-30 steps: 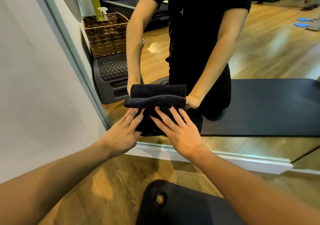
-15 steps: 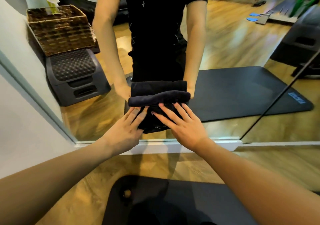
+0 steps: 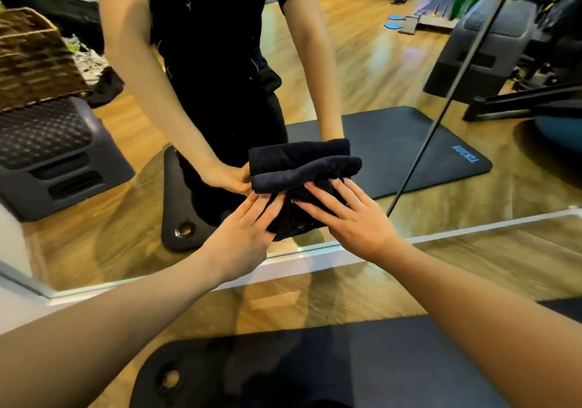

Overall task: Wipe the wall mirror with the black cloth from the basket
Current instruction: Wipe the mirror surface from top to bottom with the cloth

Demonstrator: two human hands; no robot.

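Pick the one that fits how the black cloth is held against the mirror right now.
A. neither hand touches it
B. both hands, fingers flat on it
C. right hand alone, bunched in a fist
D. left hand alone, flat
B: the left hand and right hand both press straight fingers on the cloth, against the mirror.

Woven brown wicker basket [image 3: 30, 61], seen reflected, cut off by left edge; contents not visible. Folded black cloth [image 3: 302, 171] hides both palms' contact with the wall mirror [image 3: 393, 71]. Dark floor mat [image 3: 315, 366] runs off bottom edge. Background gym gear at top right blurred, unidentifiable.
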